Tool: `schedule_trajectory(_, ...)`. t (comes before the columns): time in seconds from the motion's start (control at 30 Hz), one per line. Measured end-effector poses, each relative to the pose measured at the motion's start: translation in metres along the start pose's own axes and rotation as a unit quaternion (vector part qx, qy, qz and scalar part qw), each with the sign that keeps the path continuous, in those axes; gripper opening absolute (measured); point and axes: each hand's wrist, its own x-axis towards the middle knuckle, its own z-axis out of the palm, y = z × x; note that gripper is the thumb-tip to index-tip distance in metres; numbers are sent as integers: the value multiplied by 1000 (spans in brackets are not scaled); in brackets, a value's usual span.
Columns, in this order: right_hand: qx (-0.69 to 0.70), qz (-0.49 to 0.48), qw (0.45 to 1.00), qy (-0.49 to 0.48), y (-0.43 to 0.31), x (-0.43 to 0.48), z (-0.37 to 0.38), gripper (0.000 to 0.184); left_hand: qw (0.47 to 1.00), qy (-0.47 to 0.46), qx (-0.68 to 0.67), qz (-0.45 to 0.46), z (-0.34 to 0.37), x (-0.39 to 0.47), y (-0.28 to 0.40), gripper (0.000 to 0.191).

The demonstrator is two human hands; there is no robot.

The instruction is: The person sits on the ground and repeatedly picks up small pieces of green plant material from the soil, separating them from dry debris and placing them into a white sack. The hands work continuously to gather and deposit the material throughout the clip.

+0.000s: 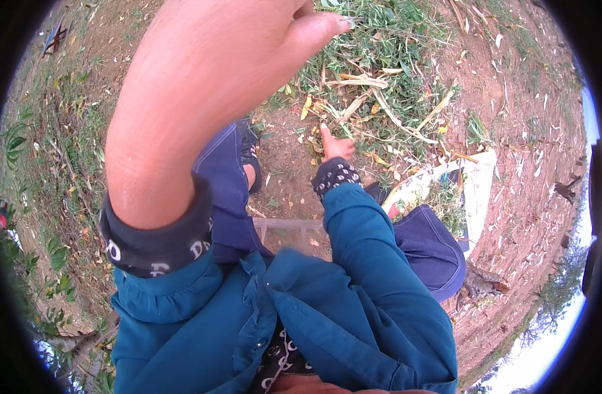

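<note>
Close to the camera, my left hand (274,37) is raised across the top of the view with its thumb stretched to the right. Its other fingers are mostly hidden or cut off by the frame. Lower down, my right hand (337,147) reaches to the near edge of a heap of cut green plants (394,54). Its thumb stands apart from the fingers, and I see nothing held in it. Dry pale stalks (362,81) and yellow leaves (306,107) lie on this side of the heap.
A white printed sack (482,189) with cut greens in it lies beside my right knee (429,248). Between my legs is a translucent plastic edge (293,225). A tree stump (483,283) stands at right, and leafy branches (59,256) at left. Bare soil (281,162) surrounds these.
</note>
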Motion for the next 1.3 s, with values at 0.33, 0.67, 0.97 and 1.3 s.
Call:
schedule_trajectory(0.33,-156,-46,986,32,-50,-33,6,103,997,-17,69,-16,11,11,-6,19)
schedule_trajectory(0.67,169,-178,966,-79,-16,-15,-38,50,1000,-7,29,-2,18,18,-5,19)
schedule_trajectory(0.97,283,-368,859,-216,-87,-93,-210,42,998,36,-47,3,25,19,7,21)
schedule_trajectory(1.3,241,-284,923,100,41,27,-481,41,996,25,-83,-11,22,14,15,21)
